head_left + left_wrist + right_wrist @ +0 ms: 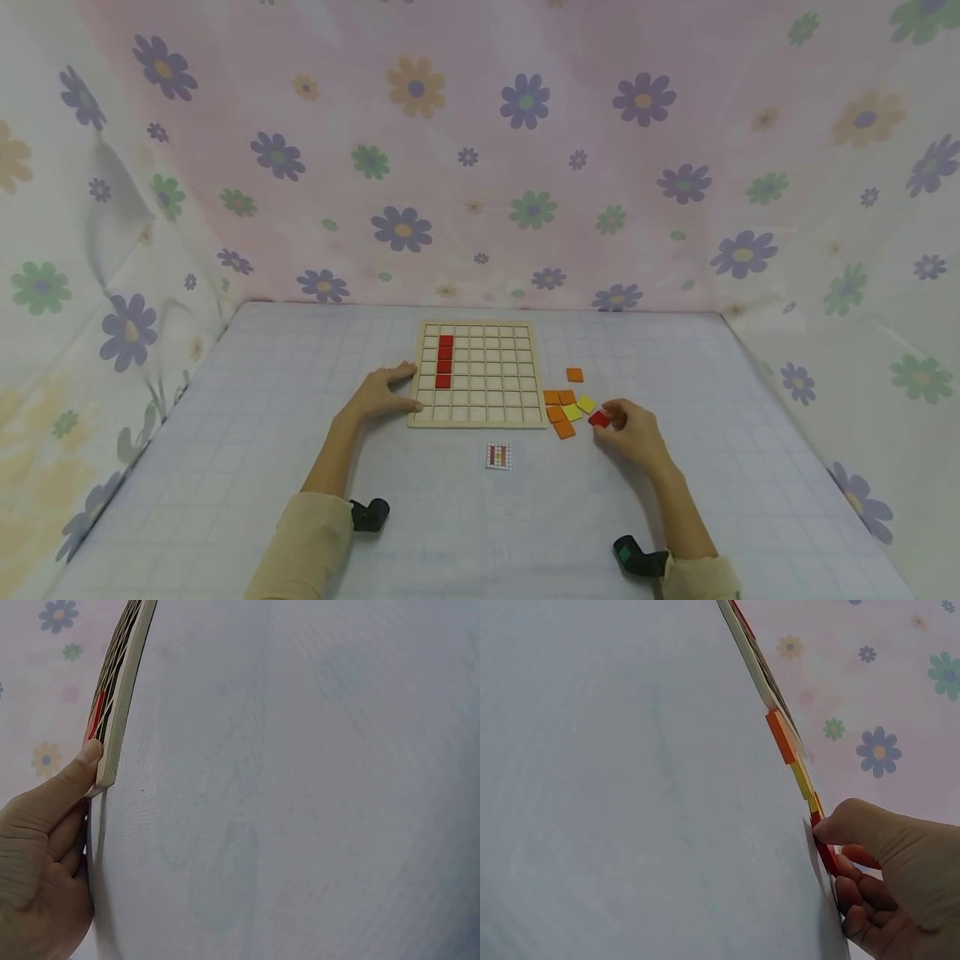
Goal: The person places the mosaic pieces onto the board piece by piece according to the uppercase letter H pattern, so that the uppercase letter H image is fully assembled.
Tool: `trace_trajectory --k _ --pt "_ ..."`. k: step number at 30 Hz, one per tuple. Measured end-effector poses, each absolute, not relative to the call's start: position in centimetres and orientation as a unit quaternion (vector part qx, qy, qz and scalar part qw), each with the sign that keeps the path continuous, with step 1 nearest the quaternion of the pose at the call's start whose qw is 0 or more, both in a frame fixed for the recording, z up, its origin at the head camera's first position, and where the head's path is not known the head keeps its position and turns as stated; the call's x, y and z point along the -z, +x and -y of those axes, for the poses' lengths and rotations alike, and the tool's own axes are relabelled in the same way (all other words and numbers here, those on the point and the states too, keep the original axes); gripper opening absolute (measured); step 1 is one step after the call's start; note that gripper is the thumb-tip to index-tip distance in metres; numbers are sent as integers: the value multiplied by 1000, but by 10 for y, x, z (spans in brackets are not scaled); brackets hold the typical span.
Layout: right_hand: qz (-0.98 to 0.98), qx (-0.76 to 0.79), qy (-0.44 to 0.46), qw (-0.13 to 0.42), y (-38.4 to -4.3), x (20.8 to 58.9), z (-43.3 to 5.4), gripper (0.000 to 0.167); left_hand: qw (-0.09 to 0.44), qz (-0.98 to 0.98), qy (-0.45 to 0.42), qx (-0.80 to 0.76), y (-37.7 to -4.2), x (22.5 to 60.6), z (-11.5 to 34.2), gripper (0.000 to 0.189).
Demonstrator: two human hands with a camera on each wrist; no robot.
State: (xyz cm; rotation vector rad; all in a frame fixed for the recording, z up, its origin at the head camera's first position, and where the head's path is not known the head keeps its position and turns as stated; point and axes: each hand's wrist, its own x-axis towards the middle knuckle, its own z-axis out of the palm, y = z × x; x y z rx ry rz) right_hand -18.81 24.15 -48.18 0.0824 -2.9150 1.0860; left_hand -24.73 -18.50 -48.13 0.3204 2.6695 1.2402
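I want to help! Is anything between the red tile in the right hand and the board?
Yes: yellow tiles and orange tiles lie between the red tile in the right hand and the board, near its right edge. Lifting over them would probably work.

Board (124,697) cropped in left-wrist view

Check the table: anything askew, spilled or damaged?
Nothing looks spilled or damaged. The one mild oddity: a lone orange tile lies apart, just beyond the other loose tiles right of the board.
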Motion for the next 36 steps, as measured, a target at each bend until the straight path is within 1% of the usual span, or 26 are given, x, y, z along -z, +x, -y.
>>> trace_trajectory --k 5,12,15,22,27,36 --pt "931 -360 53 27 -191 481 -246 34 90 -897 107 -419 -246 480 184 81" --pt "899 -418 93 96 -201 475 -236 32 91 -897 108 -419 -246 479 184 81" --pt "880 -449 113 108 -207 470 -225 32 91 -897 109 -419 -246 479 184 81" --pt "856 -490 141 82 -223 466 -187 31 88 -899 115 -412 -247 479 185 80" --pt "839 -503 194 75 -237 471 -157 28 94 -898 110 -416 -247 478 185 80" --pt "826 -495 268 36 -256 477 -100 27 94 -896 109 -420 -246 478 184 79"
